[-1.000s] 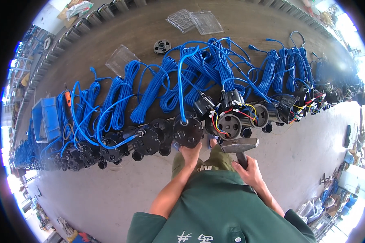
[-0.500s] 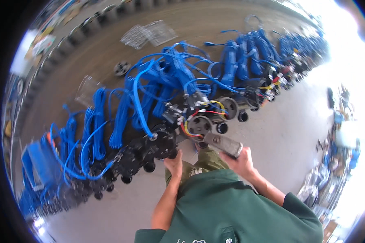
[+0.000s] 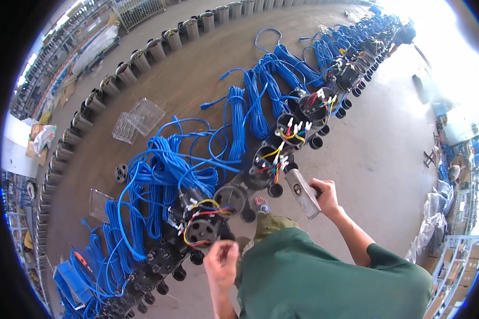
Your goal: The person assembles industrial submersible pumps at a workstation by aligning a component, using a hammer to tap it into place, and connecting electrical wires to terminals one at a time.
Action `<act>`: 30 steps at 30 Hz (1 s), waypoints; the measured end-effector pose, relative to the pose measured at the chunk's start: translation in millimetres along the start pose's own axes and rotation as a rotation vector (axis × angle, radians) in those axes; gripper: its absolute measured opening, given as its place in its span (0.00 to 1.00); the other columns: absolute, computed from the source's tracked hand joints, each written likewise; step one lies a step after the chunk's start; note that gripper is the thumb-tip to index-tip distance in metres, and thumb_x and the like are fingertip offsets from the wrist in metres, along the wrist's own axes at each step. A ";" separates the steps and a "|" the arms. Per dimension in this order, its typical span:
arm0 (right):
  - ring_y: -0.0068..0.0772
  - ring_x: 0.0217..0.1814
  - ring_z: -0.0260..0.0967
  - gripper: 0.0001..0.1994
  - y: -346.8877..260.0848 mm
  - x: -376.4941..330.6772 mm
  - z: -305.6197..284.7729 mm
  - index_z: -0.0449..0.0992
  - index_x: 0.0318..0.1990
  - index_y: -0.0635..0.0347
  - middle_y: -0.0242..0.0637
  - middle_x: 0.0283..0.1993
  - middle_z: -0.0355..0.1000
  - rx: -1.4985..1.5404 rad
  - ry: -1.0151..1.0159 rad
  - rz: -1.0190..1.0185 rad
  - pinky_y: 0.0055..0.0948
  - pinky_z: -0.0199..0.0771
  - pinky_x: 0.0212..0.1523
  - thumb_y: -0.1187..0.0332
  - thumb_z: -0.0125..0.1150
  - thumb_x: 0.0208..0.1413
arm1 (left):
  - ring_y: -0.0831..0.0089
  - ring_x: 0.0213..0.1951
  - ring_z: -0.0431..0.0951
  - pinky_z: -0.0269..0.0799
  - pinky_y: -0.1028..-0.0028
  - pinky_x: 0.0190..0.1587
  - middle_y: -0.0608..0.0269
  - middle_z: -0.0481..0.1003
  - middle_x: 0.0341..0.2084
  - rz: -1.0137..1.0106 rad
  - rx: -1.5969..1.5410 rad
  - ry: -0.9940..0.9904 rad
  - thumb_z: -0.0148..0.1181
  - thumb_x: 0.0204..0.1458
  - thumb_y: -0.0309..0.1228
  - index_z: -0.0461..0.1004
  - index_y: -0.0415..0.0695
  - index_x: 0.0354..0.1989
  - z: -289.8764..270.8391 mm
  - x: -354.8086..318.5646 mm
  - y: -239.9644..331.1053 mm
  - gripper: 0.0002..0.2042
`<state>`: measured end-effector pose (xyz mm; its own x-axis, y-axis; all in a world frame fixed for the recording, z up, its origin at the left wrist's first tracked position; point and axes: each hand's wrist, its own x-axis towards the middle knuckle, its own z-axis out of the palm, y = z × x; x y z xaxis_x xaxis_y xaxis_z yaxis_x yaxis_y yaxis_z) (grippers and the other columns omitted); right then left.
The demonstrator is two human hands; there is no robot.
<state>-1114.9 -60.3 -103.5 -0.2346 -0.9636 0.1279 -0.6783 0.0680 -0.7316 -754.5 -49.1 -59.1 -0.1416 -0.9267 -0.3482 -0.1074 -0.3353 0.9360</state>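
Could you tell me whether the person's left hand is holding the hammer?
No, the hammer is gripped in the right hand, while the left hand is near a black round housing.

Hammer handle hidden inside right hand. Left hand blurred, grip unreadable. Beyond the hammer, far blue cable coils wash out in glare.

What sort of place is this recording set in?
Most likely a factory assembly floor: a long row of black round motor housings with coloured wires, coiled blue cables, grey metal cylinders along the far edge, bare concrete floor.
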 end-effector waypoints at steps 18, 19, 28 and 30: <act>0.53 0.30 0.77 0.12 29.9 140.5 -33.7 0.79 0.30 0.55 0.42 0.25 0.76 0.150 0.023 -0.169 0.46 0.76 0.32 0.59 0.74 0.46 | 0.55 0.57 0.78 0.72 0.64 0.60 0.42 0.78 0.54 0.387 0.880 -0.036 0.65 0.51 0.24 0.75 0.34 0.56 101.2 289.0 90.1 0.21; 0.55 0.29 0.75 0.09 34.7 135.7 -37.7 0.77 0.29 0.57 0.46 0.24 0.74 0.226 0.035 -0.157 0.44 0.74 0.31 0.65 0.71 0.47 | 0.55 0.58 0.77 0.71 0.63 0.61 0.41 0.77 0.55 0.490 0.764 -0.033 0.66 0.53 0.27 0.76 0.34 0.56 117.0 295.6 97.7 0.21; 0.38 0.20 0.63 0.07 123.2 96.2 -86.7 0.78 0.35 0.64 0.46 0.21 0.67 0.354 0.297 0.250 0.34 0.69 0.27 0.71 0.67 0.51 | 0.71 0.49 0.79 0.76 0.72 0.51 0.53 0.78 0.48 -0.037 0.316 -0.577 0.61 0.58 0.27 0.62 0.30 0.69 166.0 307.1 134.6 0.31; 0.21 0.23 0.62 0.10 124.4 101.4 -106.4 0.80 0.37 0.64 0.39 0.20 0.70 0.388 0.392 0.384 0.31 0.70 0.28 0.65 0.69 0.58 | 0.66 0.50 0.80 0.76 0.68 0.54 0.52 0.79 0.48 0.020 0.258 -0.488 0.61 0.57 0.26 0.62 0.29 0.68 155.6 317.0 134.0 0.30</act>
<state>-1297.1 -122.1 -110.3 -0.6948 -0.7191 -0.0097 -0.2133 0.2190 -0.9521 -967.0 -361.3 -52.1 -0.5787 -0.7257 -0.3721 -0.3295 -0.2093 0.9207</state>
